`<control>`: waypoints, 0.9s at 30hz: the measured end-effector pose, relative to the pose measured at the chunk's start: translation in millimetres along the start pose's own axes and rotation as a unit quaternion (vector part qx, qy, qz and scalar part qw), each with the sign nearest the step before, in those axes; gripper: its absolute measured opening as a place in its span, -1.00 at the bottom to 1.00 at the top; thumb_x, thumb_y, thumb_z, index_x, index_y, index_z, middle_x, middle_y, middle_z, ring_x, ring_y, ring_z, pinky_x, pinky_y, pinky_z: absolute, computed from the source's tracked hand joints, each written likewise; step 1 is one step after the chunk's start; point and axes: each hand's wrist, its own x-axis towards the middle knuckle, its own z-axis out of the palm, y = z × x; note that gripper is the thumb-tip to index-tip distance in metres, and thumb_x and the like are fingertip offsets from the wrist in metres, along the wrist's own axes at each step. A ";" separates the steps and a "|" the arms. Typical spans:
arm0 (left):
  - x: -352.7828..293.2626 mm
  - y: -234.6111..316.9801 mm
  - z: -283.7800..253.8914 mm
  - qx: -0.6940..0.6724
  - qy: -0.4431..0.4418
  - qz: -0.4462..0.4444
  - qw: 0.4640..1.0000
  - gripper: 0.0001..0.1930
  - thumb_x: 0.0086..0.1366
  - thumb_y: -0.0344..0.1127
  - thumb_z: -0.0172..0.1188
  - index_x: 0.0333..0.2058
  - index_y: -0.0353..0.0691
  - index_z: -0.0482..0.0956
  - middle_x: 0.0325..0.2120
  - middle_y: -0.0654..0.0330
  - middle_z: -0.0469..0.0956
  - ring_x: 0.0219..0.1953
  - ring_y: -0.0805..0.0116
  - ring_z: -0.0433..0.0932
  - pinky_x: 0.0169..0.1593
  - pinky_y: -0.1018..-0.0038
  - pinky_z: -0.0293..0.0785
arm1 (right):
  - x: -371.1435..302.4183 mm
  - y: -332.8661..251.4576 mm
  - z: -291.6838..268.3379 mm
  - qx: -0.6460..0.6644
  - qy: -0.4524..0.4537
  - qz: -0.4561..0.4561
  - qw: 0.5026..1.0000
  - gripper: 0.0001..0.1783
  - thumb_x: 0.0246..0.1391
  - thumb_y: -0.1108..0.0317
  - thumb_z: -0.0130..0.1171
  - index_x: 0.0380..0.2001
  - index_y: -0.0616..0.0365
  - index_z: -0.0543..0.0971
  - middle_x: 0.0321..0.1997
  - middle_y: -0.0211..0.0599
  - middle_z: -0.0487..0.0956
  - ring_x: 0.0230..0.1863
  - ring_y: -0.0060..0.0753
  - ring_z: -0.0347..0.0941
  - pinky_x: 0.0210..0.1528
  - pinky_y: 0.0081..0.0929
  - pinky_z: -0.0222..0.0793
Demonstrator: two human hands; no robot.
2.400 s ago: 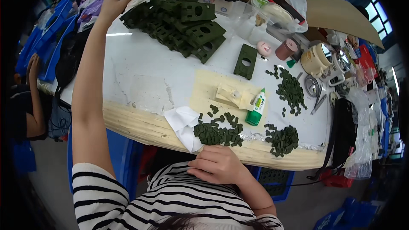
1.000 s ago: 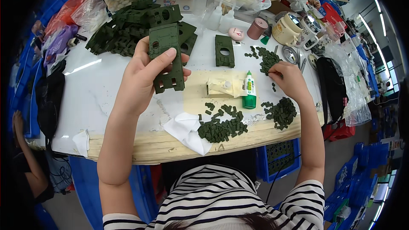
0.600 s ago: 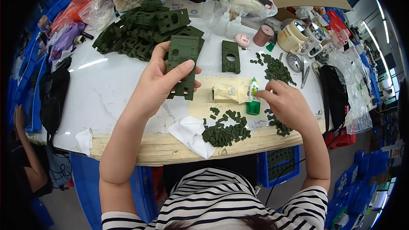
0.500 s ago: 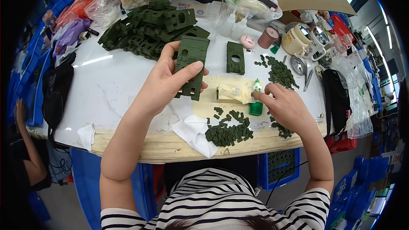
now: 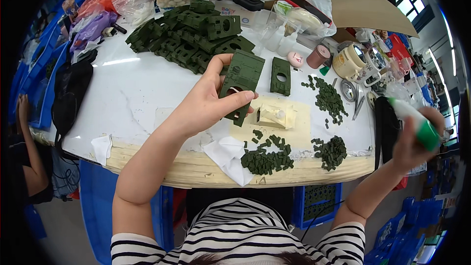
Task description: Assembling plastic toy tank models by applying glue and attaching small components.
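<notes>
Pinched in my left hand is a dark green plastic model hull plate with a round hole, tilted above the table. My right hand, raised at the far right beyond the table edge, grips a green-and-white glue bottle; both are blurred by motion. A cream-coloured block wrapped in tape stands on the table just right of the left hand. Beyond it lies another green hull plate. Small green parts form one heap near the front edge and a second heap to its right.
A large pile of green hull plates fills the back left. A white tissue lies at the front edge. More small parts, a tape roll, tweezers and mugs sit on the right. Another person's arm shows far left.
My right hand has taken the glue bottle off the table beside the taped block and swung it up to the far right. The left hand still holds its hull plate.
</notes>
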 end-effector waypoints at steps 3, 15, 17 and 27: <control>0.5 -0.4 1.7 0.007 -0.002 0.011 1.000 -0.41 0.19 -0.35 0.15 0.12 -0.23 0.03 -0.30 0.03 0.52 -0.34 0.37 0.56 -0.22 0.44 0.52 | -2.4 6.2 -3.7 0.146 0.291 0.042 0.945 -0.45 0.22 -0.05 -0.26 -0.33 0.31 0.41 -0.43 -0.11 0.47 -0.50 -0.36 0.41 -0.45 -0.47 0.38; -0.7 -1.3 1.6 -0.177 -0.016 -0.051 0.983 -0.37 0.26 -0.43 0.01 0.20 -0.22 -0.12 -0.14 -0.11 0.46 -0.14 0.12 0.55 -0.06 0.26 0.50 | -51.2 -49.9 113.9 0.565 -0.031 0.404 0.719 -0.49 -0.03 0.01 0.24 -0.29 0.26 0.40 -0.38 -0.33 0.42 -0.55 -0.61 0.39 -0.68 -0.71 0.28; -0.2 -3.4 2.3 -0.160 -0.029 -0.052 0.985 -0.37 0.26 -0.43 0.01 0.22 -0.24 -0.12 -0.13 -0.11 0.46 -0.14 0.14 0.54 -0.06 0.28 0.50 | -58.8 -46.4 114.9 0.571 -0.056 0.417 0.705 -0.46 -0.03 -0.02 0.23 -0.27 0.27 0.39 -0.38 -0.32 0.42 -0.57 -0.61 0.37 -0.67 -0.71 0.28; -0.6 -0.1 8.5 -0.087 -0.092 -0.074 0.989 -0.49 0.23 -0.45 0.08 0.14 -0.37 0.17 -0.19 0.01 0.51 -0.20 0.35 0.53 -0.15 0.44 0.52 | -53.3 -32.2 94.1 0.577 0.073 0.344 0.737 -0.41 0.02 -0.19 0.08 -0.34 0.17 0.27 -0.47 -0.40 0.33 -0.51 -0.55 0.16 -0.47 -0.58 0.08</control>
